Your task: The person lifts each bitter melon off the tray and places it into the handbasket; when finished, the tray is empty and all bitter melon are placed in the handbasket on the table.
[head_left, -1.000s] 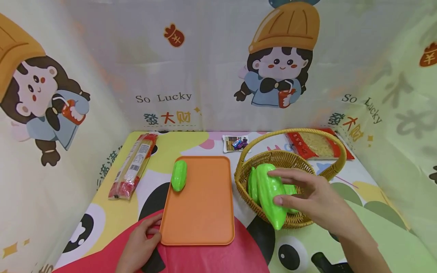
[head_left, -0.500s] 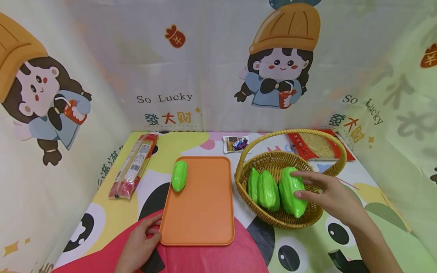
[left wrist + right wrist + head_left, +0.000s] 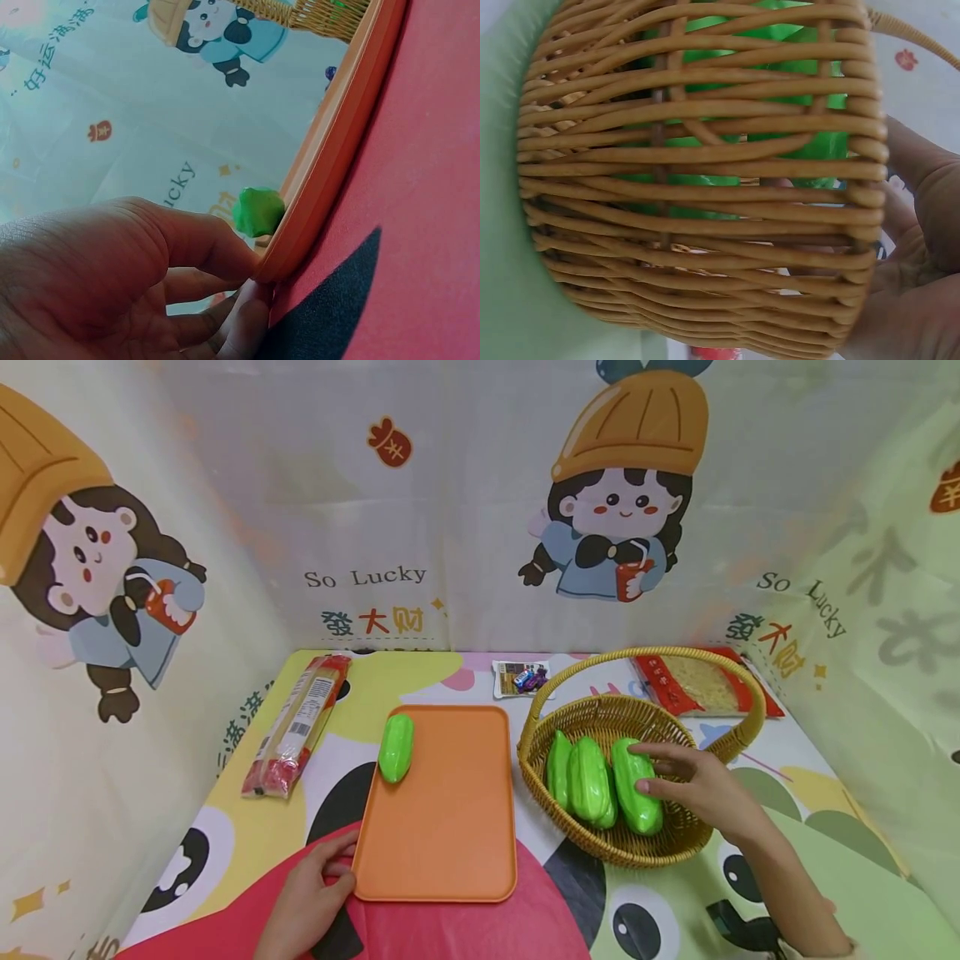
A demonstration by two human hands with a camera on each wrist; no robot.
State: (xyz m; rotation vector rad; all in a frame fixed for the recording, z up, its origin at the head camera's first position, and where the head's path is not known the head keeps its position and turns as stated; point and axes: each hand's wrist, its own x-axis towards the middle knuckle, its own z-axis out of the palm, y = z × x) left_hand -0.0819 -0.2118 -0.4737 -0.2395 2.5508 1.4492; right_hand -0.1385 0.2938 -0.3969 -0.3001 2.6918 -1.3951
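Observation:
An orange tray [image 3: 435,827] lies in the middle of the table, bearing one shiny green ridged toy vegetable [image 3: 396,748] at its upper left. My left hand [image 3: 311,893] pinches the tray's near left corner; the left wrist view has the thumb [image 3: 217,247] at the rim and fingers below. Right of the tray stands a wicker basket [image 3: 540,793]. Inside it, my right hand [image 3: 693,785] holds a green ridged toy vegetable [image 3: 637,806] between thumb and fingers. Several more green vegetables [image 3: 588,777] lie to its left. In the right wrist view the wicker wall [image 3: 705,157] partly hides the grip.
A long red-and-clear food packet [image 3: 298,727] lies left of the tray. Behind the tray is a small packet [image 3: 517,679] with purple wrappers, and behind the basket a flat red bag [image 3: 697,681]. The basket's tall handle [image 3: 652,653] arches above it. Printed cloth encloses the table.
My right hand has carried the green vegetable from over the basket's left-middle to its right side and lowered it in beside the others. The left hand stays at the tray.

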